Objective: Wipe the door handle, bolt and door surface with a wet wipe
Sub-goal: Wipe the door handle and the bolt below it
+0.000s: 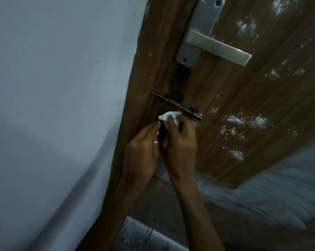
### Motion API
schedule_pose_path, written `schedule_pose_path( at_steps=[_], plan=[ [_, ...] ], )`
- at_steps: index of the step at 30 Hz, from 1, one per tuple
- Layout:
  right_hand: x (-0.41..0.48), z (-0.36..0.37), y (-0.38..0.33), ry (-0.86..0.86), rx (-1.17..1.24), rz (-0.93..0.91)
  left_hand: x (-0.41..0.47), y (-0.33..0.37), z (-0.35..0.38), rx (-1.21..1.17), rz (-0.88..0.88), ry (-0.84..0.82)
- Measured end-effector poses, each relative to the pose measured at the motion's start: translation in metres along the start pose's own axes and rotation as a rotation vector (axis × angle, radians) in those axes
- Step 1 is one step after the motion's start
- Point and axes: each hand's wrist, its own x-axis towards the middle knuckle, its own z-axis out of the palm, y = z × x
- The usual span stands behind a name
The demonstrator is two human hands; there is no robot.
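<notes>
A brown wooden door (243,98) with white speckled stains fills the upper right. A silver lever handle (218,47) sits on its plate near the top. Below it runs a dark sliding bolt (176,105). My right hand (180,142) pinches a crumpled white wet wipe (168,116) just under the bolt's middle. My left hand (144,151), wearing a ring, lies beside it with fingers stretched toward the door edge, touching the frame below the bolt. What lies between the two hands is dark and hidden.
A pale blue-white wall (53,105) takes up the left side, meeting the brown door frame (144,78). Below the door's bottom edge, a grey floor with white streaks (261,205) shows.
</notes>
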Motion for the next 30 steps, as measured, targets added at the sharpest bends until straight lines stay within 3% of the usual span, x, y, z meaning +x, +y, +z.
schedule_pose_path(
  at_steps=[5,12,16,19,21,26,30],
  plan=[
    [-0.019,0.012,0.018,-0.074,-0.034,-0.028,0.000,0.010,0.000,0.026,0.037,0.006],
    [-0.001,-0.001,0.006,0.124,0.047,-0.031,0.002,0.001,-0.003,0.030,0.009,0.039],
    [0.005,0.017,0.001,-0.008,0.049,-0.031,0.000,0.001,-0.008,0.071,-0.004,0.068],
    [-0.007,0.016,0.003,-0.108,0.152,0.091,0.000,-0.002,-0.010,0.072,-0.008,0.061],
    [-0.009,0.003,0.003,-0.054,0.147,0.127,0.002,-0.004,-0.010,0.063,-0.010,0.049],
    [0.010,-0.035,-0.005,0.237,0.064,0.000,0.003,0.000,-0.002,0.025,-0.014,0.021],
    [0.028,-0.027,-0.005,0.125,-0.101,-0.017,-0.003,0.007,0.003,0.048,-0.008,-0.004]
  ],
)
